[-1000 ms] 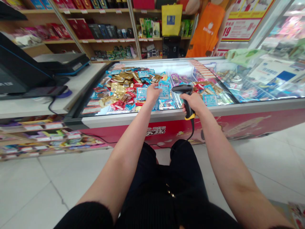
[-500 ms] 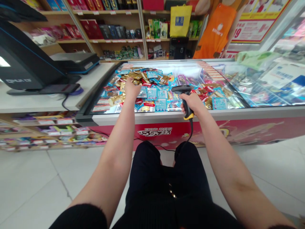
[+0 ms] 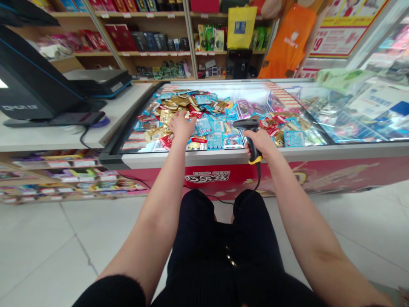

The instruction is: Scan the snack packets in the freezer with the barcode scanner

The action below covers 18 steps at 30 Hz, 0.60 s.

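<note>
I stand at an open chest freezer [image 3: 207, 157] with a red front, filled with several blue, gold and red snack packets [image 3: 211, 128]. My left hand [image 3: 180, 123] reaches into the near left part of the pile. Its fingers curl down among gold and red packets, and what they grip is hidden. My right hand [image 3: 260, 140] is closed round the handle of a black barcode scanner [image 3: 246, 124] with a yellow ring. The scanner's head hangs over the packets near the freezer's front rim, and its cable [image 3: 257, 179] drops down the freezer's front.
A black till screen [image 3: 28, 85] and a flat device [image 3: 99, 81] stand on the white counter [image 3: 47, 138] at left, with stocked shelves below and behind it. A person in an orange apron [image 3: 289, 38] stands beyond the freezer. A glass lid [image 3: 351, 111] covers the freezer's right part.
My left hand held a blue packet up by the scanner, then moved left and down into the pile, and now sits a little nearer. The scanner has stayed almost still.
</note>
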Available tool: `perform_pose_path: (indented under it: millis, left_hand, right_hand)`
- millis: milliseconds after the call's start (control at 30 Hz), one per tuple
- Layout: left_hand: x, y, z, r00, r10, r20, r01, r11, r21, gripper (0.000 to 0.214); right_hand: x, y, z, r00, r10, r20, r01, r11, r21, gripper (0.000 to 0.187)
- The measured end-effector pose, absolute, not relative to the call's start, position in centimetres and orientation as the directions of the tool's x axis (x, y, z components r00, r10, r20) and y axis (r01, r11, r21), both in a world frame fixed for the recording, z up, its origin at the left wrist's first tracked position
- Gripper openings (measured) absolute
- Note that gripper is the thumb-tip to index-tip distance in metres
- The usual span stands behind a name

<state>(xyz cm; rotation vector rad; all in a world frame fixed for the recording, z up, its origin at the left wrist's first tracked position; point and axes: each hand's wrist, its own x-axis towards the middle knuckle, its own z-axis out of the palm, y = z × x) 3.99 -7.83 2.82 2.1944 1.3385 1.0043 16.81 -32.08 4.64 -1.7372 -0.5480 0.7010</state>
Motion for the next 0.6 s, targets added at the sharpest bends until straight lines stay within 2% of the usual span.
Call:
perform_pose_path:
  millis: [300, 467, 600]
  left_hand:
    - [7.9, -11.6, 3.4, 0.320, 0.807, 0.496, 0.452, -0.590, 0.669, 0.031]
    - [11.5, -14.7, 3.5, 0.551, 0.671, 0.496, 0.299, -0.714, 0.633, 0.027]
    - [14.7, -18.6, 2.8, 0.716, 0.579, 0.390, 0.323, -0.770, 0.550, 0.030]
  right_hand:
    - [19.2, -35.3, 4.2, 0.780, 0.597, -0.189, -0.047, -0.245, -0.968, 0.021]
    - [20.3, -37.4, 4.6, 0.820, 0.538, -0.196, -0.071, -0.245, -0.967, 0.020]
    - [21.1, -39.0, 4.4, 0.851, 0.490, -0.187, -0.068, -0.251, -0.966, 0.021]
